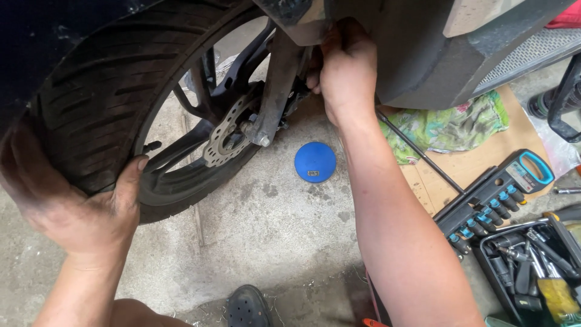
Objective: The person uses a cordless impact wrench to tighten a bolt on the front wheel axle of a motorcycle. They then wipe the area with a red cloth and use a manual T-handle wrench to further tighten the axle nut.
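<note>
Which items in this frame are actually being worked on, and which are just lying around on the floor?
In use:
- left hand gripping the tyre
- right hand reaching in at the fork leg, near the brake disc

Lying about:
- blue round lid
- socket set
- open tool case
- green patterned cloth
- cardboard sheet
- long black rod

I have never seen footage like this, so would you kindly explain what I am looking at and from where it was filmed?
This is one picture from a camera on a person's head, looking down at their own bare hands. The left hand grips the tyre of a motorcycle wheel. The right hand reaches up by the fork leg, above the brake disc; what its fingers hold is hidden. On the concrete floor lie a blue round lid, a socket set, an open tool case, cardboard and a green rag.
</note>
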